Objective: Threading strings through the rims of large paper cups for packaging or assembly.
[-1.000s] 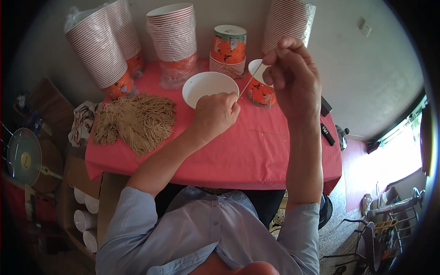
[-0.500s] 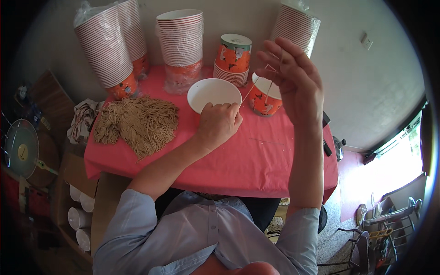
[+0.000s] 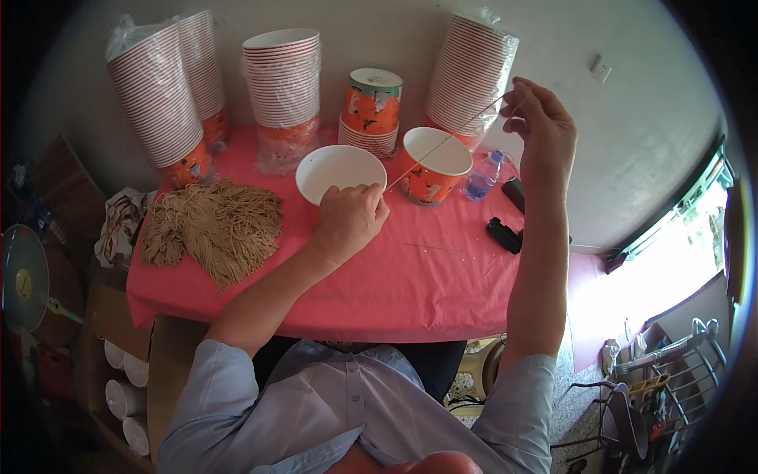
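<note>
Though well apart, both hands (image 3: 347, 223) (image 3: 546, 133) tight on one strand (image 3: 442, 144) — pink tablecloth (image 3: 442, 292) below; grey wall (image 3: 568, 118) behind.

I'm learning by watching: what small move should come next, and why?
Probably ease the right hand down toward the left hand: the thin cord runs nearly straight between them, leaving little slack, and more pull might tip the white-lined bucket beside the left hand.
</note>
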